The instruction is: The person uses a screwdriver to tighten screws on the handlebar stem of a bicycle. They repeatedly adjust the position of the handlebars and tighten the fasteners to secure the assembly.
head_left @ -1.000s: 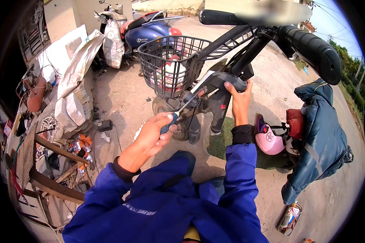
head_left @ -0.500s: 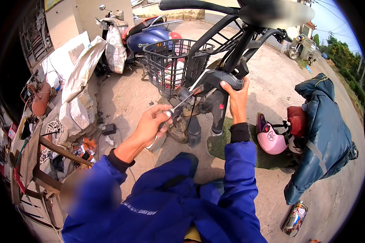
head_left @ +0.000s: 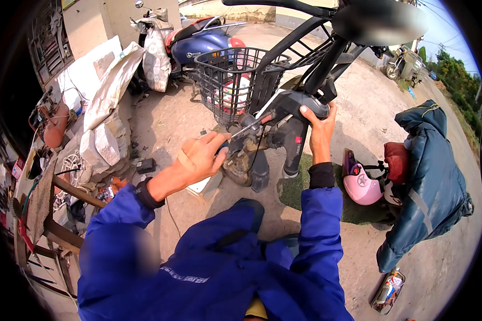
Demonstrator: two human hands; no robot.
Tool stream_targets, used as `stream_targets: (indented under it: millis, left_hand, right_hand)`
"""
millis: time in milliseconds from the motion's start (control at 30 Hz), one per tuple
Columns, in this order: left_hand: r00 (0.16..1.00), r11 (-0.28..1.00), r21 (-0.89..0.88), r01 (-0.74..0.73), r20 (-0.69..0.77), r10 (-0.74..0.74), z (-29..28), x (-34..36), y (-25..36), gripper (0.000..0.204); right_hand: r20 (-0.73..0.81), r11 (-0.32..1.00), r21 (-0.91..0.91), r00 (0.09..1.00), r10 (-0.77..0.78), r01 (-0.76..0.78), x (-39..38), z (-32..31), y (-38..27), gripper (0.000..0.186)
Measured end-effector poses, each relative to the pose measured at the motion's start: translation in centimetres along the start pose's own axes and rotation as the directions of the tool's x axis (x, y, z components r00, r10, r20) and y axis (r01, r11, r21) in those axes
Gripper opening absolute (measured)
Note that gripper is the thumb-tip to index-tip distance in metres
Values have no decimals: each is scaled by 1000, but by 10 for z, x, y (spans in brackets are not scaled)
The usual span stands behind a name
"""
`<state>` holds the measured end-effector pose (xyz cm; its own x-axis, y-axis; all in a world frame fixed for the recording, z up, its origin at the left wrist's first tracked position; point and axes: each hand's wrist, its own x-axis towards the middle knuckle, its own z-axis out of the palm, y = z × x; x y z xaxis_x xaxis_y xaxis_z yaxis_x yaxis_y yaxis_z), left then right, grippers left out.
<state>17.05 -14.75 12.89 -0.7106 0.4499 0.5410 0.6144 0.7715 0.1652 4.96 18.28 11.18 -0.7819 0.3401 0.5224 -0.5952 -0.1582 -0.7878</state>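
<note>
Closed around the handle of a long screwdriver [head_left: 242, 128] is my left hand [head_left: 203, 158], in a bandage-like strap or plaster across the back. The shaft reaches up to the front of a black bike or scooter frame [head_left: 287, 139], near a small red part. My right hand [head_left: 321, 134] grips a black plastic housing [head_left: 305, 105] under the steering stem, thumb on top. A black wire basket [head_left: 225, 85] with items inside sits left of the stem. Handlebars and a blurred patch are above. What the screwdriver's tip touches is too small to tell.
A blue scooter [head_left: 198, 51] stands behind. Rubble [head_left: 110, 147], sacks and a red tank [head_left: 53, 134] line the left. A pink helmet [head_left: 361, 187], dark coat [head_left: 426, 182] and green mat [head_left: 294, 195] are at right; a small tray [head_left: 388, 291] lies below. A three-wheeler [head_left: 407, 67] is farther back.
My left hand has risen and turned so more of its back shows, still on the screwdriver. My right hand stays on the housing, which appears shifted slightly right with the whole view.
</note>
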Motion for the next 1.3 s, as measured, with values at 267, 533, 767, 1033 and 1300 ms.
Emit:
stream_targets:
  millis: [267,533,767,1033,1300]
  left_hand:
    - [974,883,-410,228,104,-203,-6,17,-20,23]
    - [954,937,218,-272,-66,292,-14,16,-14,40]
    - [946,912,-285,296,218,-239,-21,28,-5,31]
    - [966,872,419,-255,68,250,-5,13,-9,41]
    - [934,897,-308,316,270,-236,-11,28,-25,30]
  right_hand:
    - [-22,1000,20,1000,-7,7,3,3,4,91]
    - [-23,1000,1,1000,2,-2,3,-1,6,92]
    - [-47,1000,-13,999,-6,5,2,0,8,92]
    - [-43,1000,-7,999,-6,6,3,-1,7,91]
    - [-34,1000,-24,999,-19,18,4,-1,10,96]
